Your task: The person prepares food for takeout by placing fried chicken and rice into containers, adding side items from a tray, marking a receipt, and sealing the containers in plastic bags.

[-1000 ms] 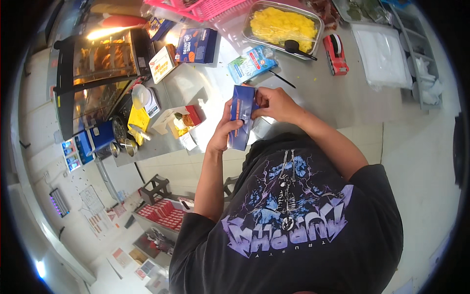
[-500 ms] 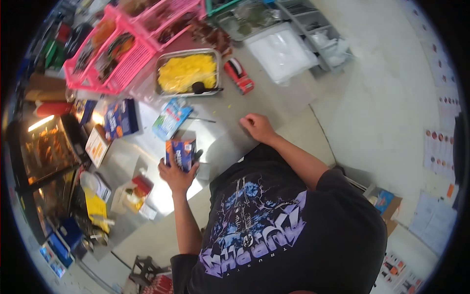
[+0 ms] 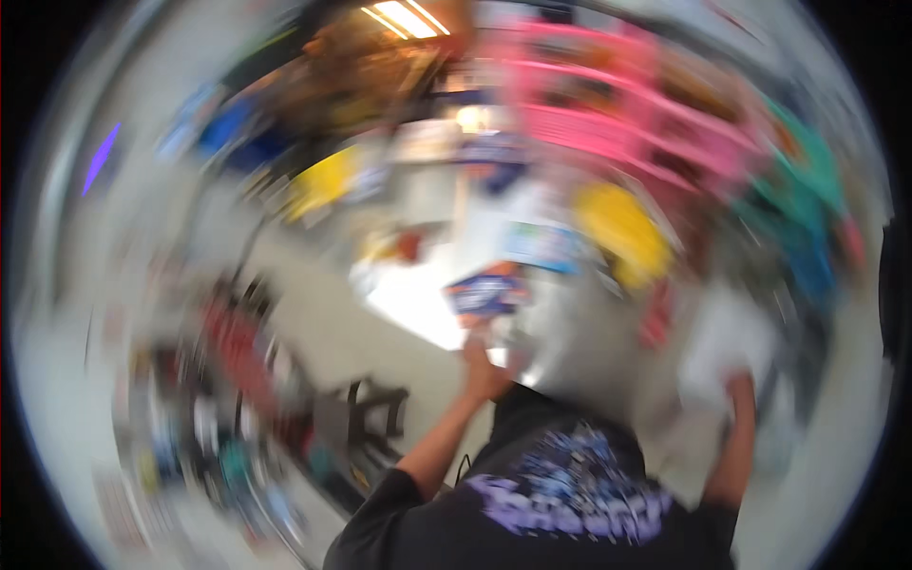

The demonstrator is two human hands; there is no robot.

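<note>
The whole head view is smeared by motion. My left hand [image 3: 484,369] is at the table's near edge, just below a small blue and orange box [image 3: 486,293]. Whether its fingers touch the box or are apart from it, I cannot tell. My right hand [image 3: 739,383] reaches over the lower part of a white plastic sheet or stack of bags [image 3: 717,337] at the right; its fingers are blurred. Beyond the box lies a light blue packet [image 3: 540,247]. To the right of that packet stands a metal tray holding yellow food [image 3: 622,233].
Pink plastic baskets [image 3: 594,133] stand along the back. A red object [image 3: 655,313] lies between the tray and the white plastic. A lit glass cabinet [image 3: 380,57] is at the far left back. On the floor at left is a dark stool [image 3: 375,408].
My view has swung round to the left, so everything appears turned and blurred. My right hand has moved outward from near my waist to the white plastic. My left hand stays near the box.
</note>
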